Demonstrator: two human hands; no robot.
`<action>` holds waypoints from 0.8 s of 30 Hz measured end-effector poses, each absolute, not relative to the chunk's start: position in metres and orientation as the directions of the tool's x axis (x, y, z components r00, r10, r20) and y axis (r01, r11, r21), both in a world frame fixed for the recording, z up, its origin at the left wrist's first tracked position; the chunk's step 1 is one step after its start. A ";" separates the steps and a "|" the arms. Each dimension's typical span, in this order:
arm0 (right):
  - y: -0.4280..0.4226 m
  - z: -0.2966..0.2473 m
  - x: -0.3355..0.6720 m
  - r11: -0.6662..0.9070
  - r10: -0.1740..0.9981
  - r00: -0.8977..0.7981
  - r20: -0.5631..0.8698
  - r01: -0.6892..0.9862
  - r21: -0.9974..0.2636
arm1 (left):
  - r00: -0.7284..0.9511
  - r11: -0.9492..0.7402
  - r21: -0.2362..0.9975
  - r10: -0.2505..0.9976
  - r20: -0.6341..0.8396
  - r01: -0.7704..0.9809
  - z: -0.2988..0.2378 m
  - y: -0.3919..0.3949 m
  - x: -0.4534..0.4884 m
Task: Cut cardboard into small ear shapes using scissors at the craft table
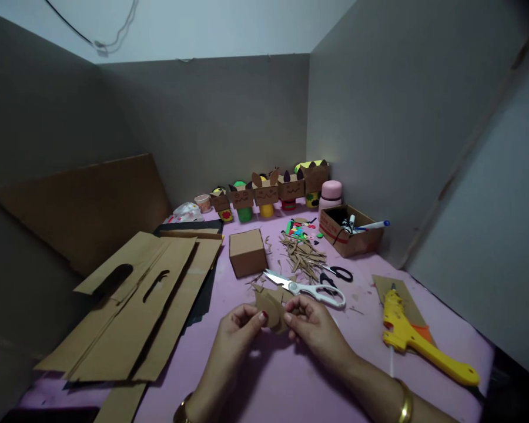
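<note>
Right, your left hand (240, 332) and right hand (314, 326) fingers are both pinching the cardboard cutout (271, 310); try gripping opposite edges, avoiding creases.

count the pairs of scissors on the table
2: a white-handled pair lies just beyond the right hand, a black-handled pair right behind it beside the cardboard scraps. Others may hide in the open box.

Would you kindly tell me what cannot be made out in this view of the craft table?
Head view:
The cardboard piece: outline partly covered by fingers of the left hand and right hand, which pinch it.
The open box: contents mostly in shadow behind its wall.
The cardboard figures: drawn details too small.
The black sheet: largely hidden under cardboard sheets.
</note>
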State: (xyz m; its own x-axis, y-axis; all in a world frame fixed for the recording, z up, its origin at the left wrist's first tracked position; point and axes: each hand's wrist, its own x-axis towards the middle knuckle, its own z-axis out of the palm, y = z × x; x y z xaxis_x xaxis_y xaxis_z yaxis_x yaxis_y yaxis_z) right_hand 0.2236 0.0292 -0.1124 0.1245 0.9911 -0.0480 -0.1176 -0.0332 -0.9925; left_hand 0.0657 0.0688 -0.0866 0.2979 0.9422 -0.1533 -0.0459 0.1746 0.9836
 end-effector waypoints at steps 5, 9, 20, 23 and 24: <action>0.031 -0.108 0.225 -0.049 0.984 0.159 -0.085 -0.217 -0.975 | 0.350 0.212 0.969 0.924 -0.157 -0.126 -0.091 0.068 0.063; 0.031 -0.110 0.224 -0.057 0.983 0.160 -0.093 -0.216 -0.975 | 0.401 0.209 0.969 0.905 -0.143 -0.128 -0.094 0.068 0.064; 0.025 -0.112 0.222 -0.064 0.993 0.084 -0.078 -0.158 -0.985 | 0.313 0.142 0.988 0.942 -0.119 -0.053 -0.104 0.063 0.067; 0.024 -0.111 0.221 -0.075 0.994 0.067 -0.086 -0.150 -0.986 | 0.301 0.125 0.988 0.949 -0.093 -0.088 -0.102 0.061 0.068; 0.024 -0.111 0.220 -0.079 0.994 0.061 -0.089 -0.148 -0.986 | 0.304 0.127 0.986 0.949 -0.090 -0.106 -0.102 0.061 0.069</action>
